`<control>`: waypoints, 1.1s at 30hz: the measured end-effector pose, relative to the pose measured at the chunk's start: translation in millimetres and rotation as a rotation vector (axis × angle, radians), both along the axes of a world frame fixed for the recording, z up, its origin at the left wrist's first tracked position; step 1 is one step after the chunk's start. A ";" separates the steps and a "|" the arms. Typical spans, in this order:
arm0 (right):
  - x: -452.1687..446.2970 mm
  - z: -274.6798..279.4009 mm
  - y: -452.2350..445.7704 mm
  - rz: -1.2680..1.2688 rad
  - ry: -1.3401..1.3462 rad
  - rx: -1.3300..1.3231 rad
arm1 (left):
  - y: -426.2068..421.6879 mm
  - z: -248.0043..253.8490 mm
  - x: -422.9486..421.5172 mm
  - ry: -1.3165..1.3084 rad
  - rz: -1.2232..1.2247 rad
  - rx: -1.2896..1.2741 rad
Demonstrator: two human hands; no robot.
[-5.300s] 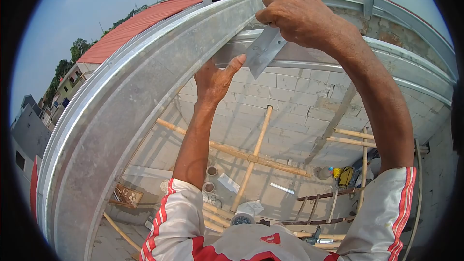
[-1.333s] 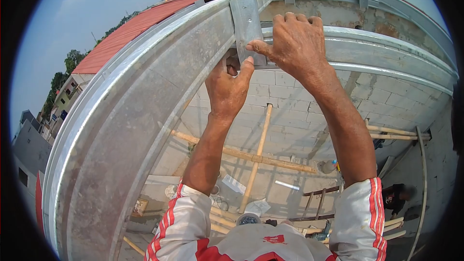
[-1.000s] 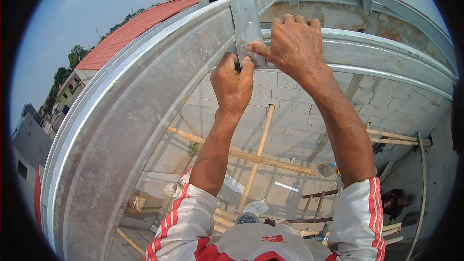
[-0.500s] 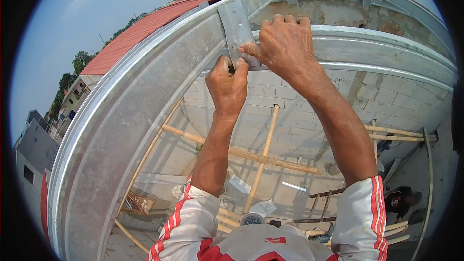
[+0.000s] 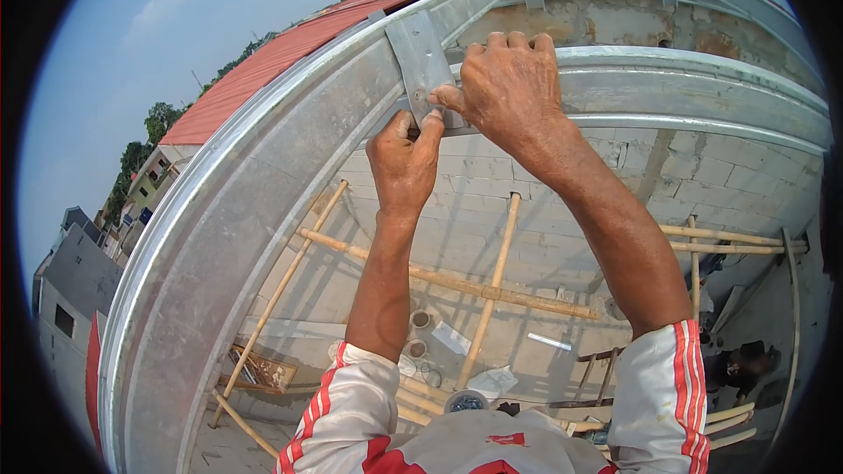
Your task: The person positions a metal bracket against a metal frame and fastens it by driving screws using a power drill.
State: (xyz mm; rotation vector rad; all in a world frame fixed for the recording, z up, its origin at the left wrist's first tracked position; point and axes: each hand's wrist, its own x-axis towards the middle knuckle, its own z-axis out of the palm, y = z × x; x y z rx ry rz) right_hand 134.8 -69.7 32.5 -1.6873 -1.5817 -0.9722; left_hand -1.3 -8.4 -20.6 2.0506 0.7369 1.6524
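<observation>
A flat grey metal bracket [image 5: 420, 48] stands at the joint where a large galvanized steel channel beam [image 5: 255, 167] meets a second channel beam [image 5: 667, 88]. My left hand [image 5: 402, 162] is closed at the bracket's lower end, its thumb pointing up against the plate. Whether a small screw sits under those fingertips is hidden. My right hand [image 5: 514, 83] has its fingers curled over the top of the second beam. Its thumb presses on the bracket's lower part, close to my left thumb.
Far below lies a floor with a bucket [image 5: 465, 401] and a wooden box [image 5: 261, 370]. Bamboo poles [image 5: 500, 272] cross under the beams, before a block wall [image 5: 562, 184]. A person [image 5: 742, 367] is at lower right. Red roofing [image 5: 255, 88] runs along the left.
The view has shifted slightly, so the background appears moved to the right. Both hands stay at the bracket, with the left thumb still against its lower end.
</observation>
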 end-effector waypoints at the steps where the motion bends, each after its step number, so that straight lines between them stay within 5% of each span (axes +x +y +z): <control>1: -0.2 0.6 -0.2 0.000 0.007 -0.001 | 1.9 -0.7 0.9 -0.009 -0.004 0.014; 33: -0.6 0.6 0.1 0.035 0.015 0.005 | -0.5 -20.7 10.6 -0.187 -0.001 -0.044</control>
